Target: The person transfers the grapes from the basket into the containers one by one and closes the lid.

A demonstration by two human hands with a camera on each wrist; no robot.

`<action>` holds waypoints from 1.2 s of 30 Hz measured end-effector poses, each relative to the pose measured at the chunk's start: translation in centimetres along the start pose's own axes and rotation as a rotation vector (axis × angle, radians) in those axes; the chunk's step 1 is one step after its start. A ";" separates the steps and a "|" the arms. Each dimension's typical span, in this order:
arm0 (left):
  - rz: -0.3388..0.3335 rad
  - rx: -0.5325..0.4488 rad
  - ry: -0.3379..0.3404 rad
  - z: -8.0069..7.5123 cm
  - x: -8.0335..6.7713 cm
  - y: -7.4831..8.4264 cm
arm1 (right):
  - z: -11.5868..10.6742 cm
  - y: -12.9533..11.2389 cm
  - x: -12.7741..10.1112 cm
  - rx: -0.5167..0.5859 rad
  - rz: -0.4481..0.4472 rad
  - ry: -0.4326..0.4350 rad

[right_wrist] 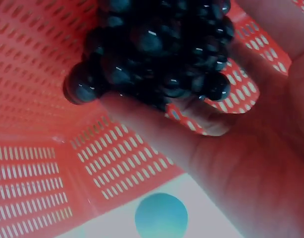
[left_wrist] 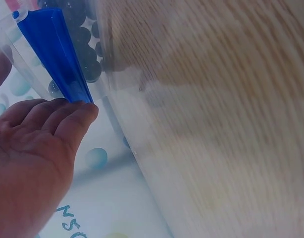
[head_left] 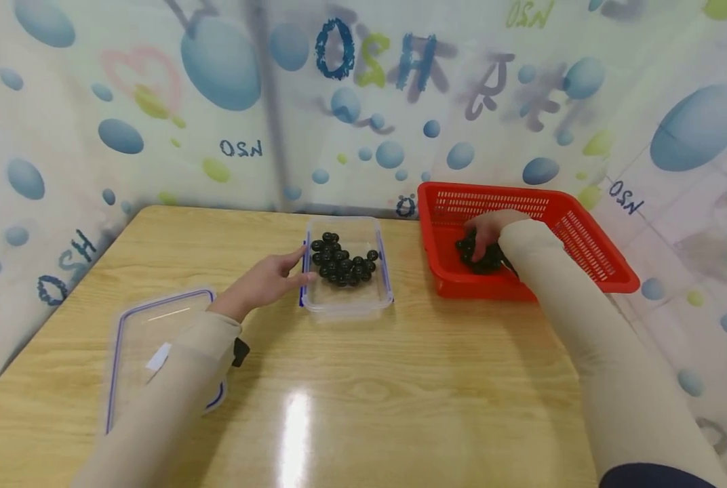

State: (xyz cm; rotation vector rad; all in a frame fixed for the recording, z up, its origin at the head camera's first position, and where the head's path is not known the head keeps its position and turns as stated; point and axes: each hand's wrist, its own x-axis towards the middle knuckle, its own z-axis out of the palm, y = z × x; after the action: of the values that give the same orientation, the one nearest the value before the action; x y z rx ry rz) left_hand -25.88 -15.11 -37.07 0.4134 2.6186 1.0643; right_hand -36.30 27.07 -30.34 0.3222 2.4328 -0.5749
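Observation:
A clear plastic container (head_left: 346,298) with blue clips stands mid-table and holds several dark glossy balls (head_left: 342,266). My left hand (head_left: 278,274) lies flat beside it, its straight fingertips (left_wrist: 75,111) touching the blue clip (left_wrist: 55,54) on the container's left side. At the right stands a red mesh basket (head_left: 583,244). My right hand (head_left: 485,234) reaches into it, and its fingers (right_wrist: 157,119) curl round a clump of dark balls (right_wrist: 157,44). More balls (head_left: 482,263) lie under that hand, partly hidden.
The container's clear lid (head_left: 150,332) with a blue seal lies on the wooden table (head_left: 400,379) at the near left, partly under my left forearm. A bubble-patterned curtain (head_left: 217,102) closes off the back and both sides.

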 end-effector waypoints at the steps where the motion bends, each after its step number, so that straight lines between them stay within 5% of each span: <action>1: 0.003 -0.003 -0.003 0.1 0.1 0.1 | 0.1 0.2 0.1 -0.005 -0.005 0.005; 5: 0.010 -0.003 -0.007 0.2 0.3 0.3 | 0.0 0.9 0.3 0.002 -0.027 0.026; 13: 0.006 0.002 -0.009 0.3 0.4 0.4 | -0.3 1.8 1.2 -0.339 -0.277 0.015; 19: 0.016 0.011 -0.014 0.5 0.4 0.4 | -0.9 2.7 0.8 -0.333 -0.331 0.029; 30: 0.012 -0.007 -0.005 0.2 0.3 0.0 | -4.3 0.5 -3.7 -0.406 -0.548 0.199; 36: 0.018 -0.006 0.000 0.0 0.3 -0.2 | -3.1 -3.1 -7.4 -0.372 -0.645 0.256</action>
State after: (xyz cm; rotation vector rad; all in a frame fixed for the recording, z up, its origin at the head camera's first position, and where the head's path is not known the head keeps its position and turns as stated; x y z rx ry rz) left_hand -26.21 -15.11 -37.29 0.4366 2.6152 1.0779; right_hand -33.19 25.13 -22.56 -0.5976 2.8158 -0.3358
